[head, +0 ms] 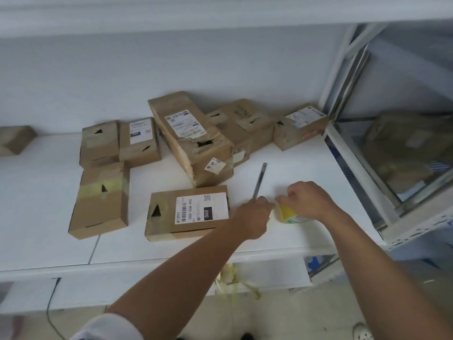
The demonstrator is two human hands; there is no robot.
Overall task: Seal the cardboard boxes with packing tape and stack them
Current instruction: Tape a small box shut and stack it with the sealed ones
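Several brown cardboard boxes lie on a white shelf (306, 173). The nearest box (188, 212), with a white shipping label, sits just left of my hands. My left hand (252, 217) grips a thin metal knife (260, 179) whose blade points up and away. My right hand (307, 201) holds a roll of yellowish packing tape (286, 213) on the shelf, fingers curled over its top. A long tilted box (193, 136) leans on others behind. Two small boxes (120, 141) stand side by side at the back left, another box (100, 200) in front of them.
More boxes (299, 128) sit at the back right against the wall. A glass-fronted metal frame (367, 143) closes the right side, with a box behind the glass. A lone box (14, 141) lies far left. Used tape scraps (232, 278) hang below the shelf edge.
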